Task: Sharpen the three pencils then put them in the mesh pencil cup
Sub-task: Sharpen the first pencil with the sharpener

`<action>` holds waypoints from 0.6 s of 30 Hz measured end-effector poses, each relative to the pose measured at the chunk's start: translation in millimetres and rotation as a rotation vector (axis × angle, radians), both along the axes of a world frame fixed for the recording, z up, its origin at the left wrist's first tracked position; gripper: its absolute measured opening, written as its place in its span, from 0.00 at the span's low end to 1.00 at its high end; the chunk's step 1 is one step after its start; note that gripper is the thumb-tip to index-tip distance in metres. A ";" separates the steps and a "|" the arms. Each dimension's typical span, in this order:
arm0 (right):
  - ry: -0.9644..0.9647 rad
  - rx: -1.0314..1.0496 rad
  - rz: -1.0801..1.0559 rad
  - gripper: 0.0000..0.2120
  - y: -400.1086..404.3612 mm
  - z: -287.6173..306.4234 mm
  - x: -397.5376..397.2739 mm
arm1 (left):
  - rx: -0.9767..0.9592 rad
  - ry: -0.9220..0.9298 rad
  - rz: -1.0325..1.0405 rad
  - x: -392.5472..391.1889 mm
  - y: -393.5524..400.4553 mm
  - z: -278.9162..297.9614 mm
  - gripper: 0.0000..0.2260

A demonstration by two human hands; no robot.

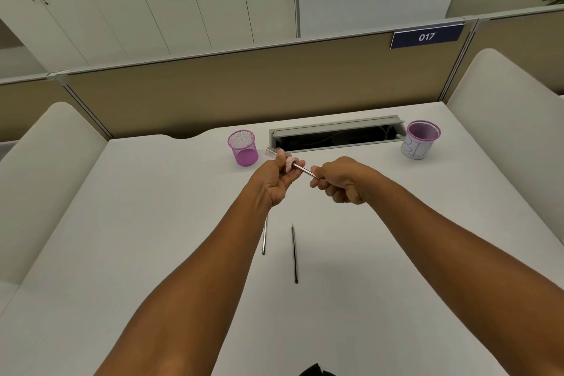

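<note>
A: What is seen nearest on the bench point(152, 253)?

B: Two pencils are seen lying flat on the white top, between the two forearms. The dark pencil point(294, 253) is laid lengthwise with its sharpened tip pointing away. The silver pencil point(264, 236) is laid just to its left, apart from it, and its far end is hidden under the left wrist.

A: And what is held above them?

B: A third pencil point(302, 168) is held in the air between the hands. The grip of the right hand point(341, 180) is closed round its near end, with the fingers curled over the shaft. The grip of the left hand point(276, 178) is curled tightly round a clear and pink sharpener point(276, 153), into which the pencil's other end is pushed. Whether the point is cut cannot be told.

A: What is placed farther back?

B: The mesh pencil cup point(242, 147), pink and upright, is stood just beyond the left hand, with nothing visible in it. An open cable tray point(335, 135) is set into the bench behind the hands. At the far right a second pink-rimmed cup point(420, 139) wrapped in written paper is stood, well apart from the mesh one. A partition point(244, 85) with a blue sign marked 017 point(426, 36) is seen behind.
</note>
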State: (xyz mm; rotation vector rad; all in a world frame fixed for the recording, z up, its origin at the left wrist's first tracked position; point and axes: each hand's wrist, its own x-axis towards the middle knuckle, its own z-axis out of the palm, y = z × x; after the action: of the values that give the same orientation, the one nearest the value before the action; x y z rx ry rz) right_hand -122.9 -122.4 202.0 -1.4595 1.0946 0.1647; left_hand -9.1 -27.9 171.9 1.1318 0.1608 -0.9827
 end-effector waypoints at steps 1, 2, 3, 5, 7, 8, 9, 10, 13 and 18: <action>-0.024 -0.098 0.029 0.16 2.6 -3.3 -0.6 | 0.009 -0.003 0.006 -0.7 -0.2 0.0 0.10; -0.056 -0.233 0.074 0.16 6.0 -7.8 -0.8 | 0.015 -0.002 0.011 -1.1 -0.2 -0.3 0.10; -0.083 -0.409 0.136 0.15 9.1 -13.8 -1.3 | 0.019 -0.001 0.016 -1.2 -0.3 -0.9 0.10; -0.109 -0.835 0.259 0.12 15.3 -24.8 -4.3 | 0.014 0.003 0.019 -2.7 0.4 -0.8 0.10; -0.095 -1.190 0.325 0.11 20.5 -27.5 -10.1 | -0.010 0.021 0.018 -4.8 1.2 0.2 0.11; -0.066 -1.293 0.357 0.12 22.5 -26.9 -12.3 | -0.019 0.032 0.017 -5.9 1.2 0.3 0.12; -0.038 -1.335 0.378 0.11 24.3 -24.9 -14.1 | -0.020 0.039 0.016 -6.8 1.2 0.1 0.13; -0.012 -1.319 0.379 0.10 25.6 -22.2 -14.3 | -0.020 0.043 0.017 -7.9 1.5 -0.1 0.14; 0.037 -0.864 0.213 0.10 22.8 -11.4 -4.5 | -0.036 0.045 0.007 -7.6 1.8 -1.2 0.13; -0.048 0.080 -0.054 0.17 6.2 11.0 -3.5 | -0.040 0.010 -0.008 -6.5 1.5 1.5 0.11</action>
State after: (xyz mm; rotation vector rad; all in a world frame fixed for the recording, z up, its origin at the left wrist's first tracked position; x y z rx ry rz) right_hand -126.4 -116.2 213.0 -1.3546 1.0755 0.1334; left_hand -15.6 -26.4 173.4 1.0921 0.1445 -0.9947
